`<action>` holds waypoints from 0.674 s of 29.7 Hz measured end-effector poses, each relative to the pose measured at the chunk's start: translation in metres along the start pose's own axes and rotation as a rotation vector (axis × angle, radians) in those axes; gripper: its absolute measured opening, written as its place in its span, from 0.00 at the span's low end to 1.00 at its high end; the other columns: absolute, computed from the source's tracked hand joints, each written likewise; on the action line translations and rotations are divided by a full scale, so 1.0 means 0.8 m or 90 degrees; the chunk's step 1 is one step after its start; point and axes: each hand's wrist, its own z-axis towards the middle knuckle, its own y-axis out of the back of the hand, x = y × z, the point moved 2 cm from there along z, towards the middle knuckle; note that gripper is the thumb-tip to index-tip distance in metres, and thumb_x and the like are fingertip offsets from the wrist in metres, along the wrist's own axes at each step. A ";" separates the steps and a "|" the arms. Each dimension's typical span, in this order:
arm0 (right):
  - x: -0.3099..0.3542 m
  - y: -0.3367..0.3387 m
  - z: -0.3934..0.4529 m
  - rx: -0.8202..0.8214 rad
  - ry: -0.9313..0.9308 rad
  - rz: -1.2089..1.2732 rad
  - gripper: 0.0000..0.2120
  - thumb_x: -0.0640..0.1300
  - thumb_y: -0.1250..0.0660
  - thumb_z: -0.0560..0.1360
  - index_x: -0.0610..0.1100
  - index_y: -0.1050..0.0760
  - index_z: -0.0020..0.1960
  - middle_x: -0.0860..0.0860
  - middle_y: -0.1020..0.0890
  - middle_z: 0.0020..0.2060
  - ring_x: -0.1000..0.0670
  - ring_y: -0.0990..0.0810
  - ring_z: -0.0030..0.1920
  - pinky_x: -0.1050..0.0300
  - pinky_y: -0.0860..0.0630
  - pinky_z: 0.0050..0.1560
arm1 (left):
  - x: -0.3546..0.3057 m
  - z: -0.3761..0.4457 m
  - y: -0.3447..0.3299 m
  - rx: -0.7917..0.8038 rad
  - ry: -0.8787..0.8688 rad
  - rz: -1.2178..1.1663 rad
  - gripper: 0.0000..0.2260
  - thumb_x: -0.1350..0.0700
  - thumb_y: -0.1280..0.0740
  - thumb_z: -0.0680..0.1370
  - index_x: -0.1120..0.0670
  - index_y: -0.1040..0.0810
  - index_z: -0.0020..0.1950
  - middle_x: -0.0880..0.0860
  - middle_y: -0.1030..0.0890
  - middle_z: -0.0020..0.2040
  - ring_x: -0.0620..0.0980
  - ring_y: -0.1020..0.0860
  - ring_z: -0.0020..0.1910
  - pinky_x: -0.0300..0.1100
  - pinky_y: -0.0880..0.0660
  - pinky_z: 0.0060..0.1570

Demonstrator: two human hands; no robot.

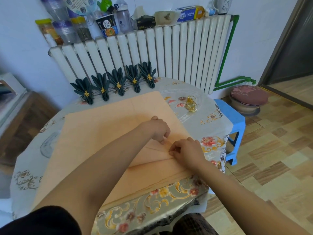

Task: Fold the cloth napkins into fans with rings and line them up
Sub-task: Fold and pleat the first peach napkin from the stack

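Observation:
A large peach cloth napkin [105, 133] lies spread on the round table [210, 119], with a narrow pleat folded up along its right edge. My left hand [158, 129] pinches that pleat with curled fingers. Just nearer, my right hand [187, 151] pinches the same fold. Several dark green napkin fans [118, 82], each held by a gold ring, stand in a row along the table's far edge. A small heap of loose gold rings [191, 103] rests on the table to the right of the peach napkin.
A white radiator [152, 48] stands behind the table, its top crowded with jars, bottles and boxes. A blue plastic stool [235, 119] is at the table's right, a round cushioned stool [249, 97] beyond it. The floor is wood-patterned.

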 end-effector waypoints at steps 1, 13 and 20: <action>0.000 0.000 0.000 0.000 0.000 -0.004 0.06 0.49 0.36 0.75 0.56 0.20 0.48 0.57 0.18 0.47 0.51 0.29 0.52 0.57 0.41 0.48 | 0.000 0.000 0.002 -0.002 -0.007 -0.005 0.13 0.47 0.32 0.76 0.51 0.24 0.57 0.52 0.24 0.57 0.53 0.28 0.57 0.45 0.37 0.58; 0.004 -0.002 -0.010 -0.056 0.008 -0.083 0.07 0.51 0.38 0.77 0.54 0.21 0.49 0.55 0.19 0.46 0.48 0.29 0.51 0.54 0.41 0.49 | -0.014 -0.085 -0.071 -0.382 0.107 -0.234 0.10 0.54 0.39 0.79 0.52 0.20 0.55 0.50 0.17 0.52 0.53 0.22 0.51 0.45 0.28 0.49; 0.009 -0.017 -0.025 -0.170 0.038 -0.126 0.15 0.44 0.21 0.60 0.47 0.27 0.37 0.54 0.23 0.27 0.46 0.26 0.32 0.52 0.43 0.39 | -0.026 -0.099 -0.118 -0.531 0.127 -0.412 0.14 0.53 0.40 0.74 0.58 0.18 0.48 0.51 0.17 0.50 0.53 0.21 0.51 0.50 0.24 0.53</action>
